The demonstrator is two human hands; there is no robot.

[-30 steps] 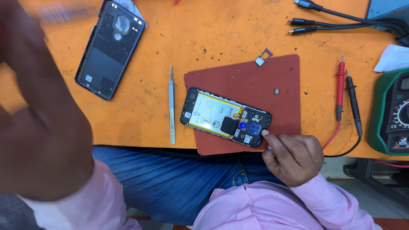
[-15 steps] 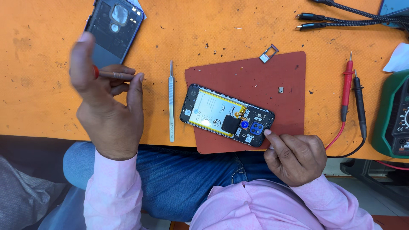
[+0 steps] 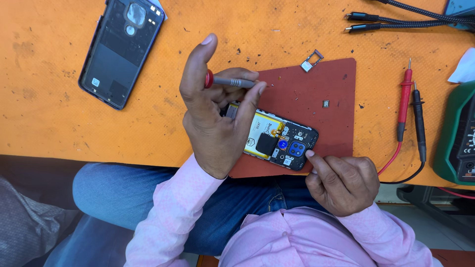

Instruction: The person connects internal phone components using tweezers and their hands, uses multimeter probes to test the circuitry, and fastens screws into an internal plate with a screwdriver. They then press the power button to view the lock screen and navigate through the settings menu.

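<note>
An opened phone [image 3: 284, 141] with its yellow battery and circuit board exposed lies on a dark red mat [image 3: 316, 84]. My left hand [image 3: 215, 113] hovers over the phone's left end and holds a small screwdriver [image 3: 232, 81] with a red cap, pinched between thumb and fingers, tip pointing right. My right hand [image 3: 341, 180] rests at the table's near edge with its index fingertip on the phone's lower right corner by the camera module.
The phone's dark back cover [image 3: 121, 52] lies at the upper left. A small SIM tray [image 3: 311, 60] sits at the mat's top edge. Red and black multimeter probes [image 3: 410, 104], a green multimeter [image 3: 457, 136] and black cables [image 3: 396, 20] are on the right.
My left hand has moved right with the screwdriver, from beside the back cover to over the phone, covering the tweezers. My right hand stays on the phone's corner.
</note>
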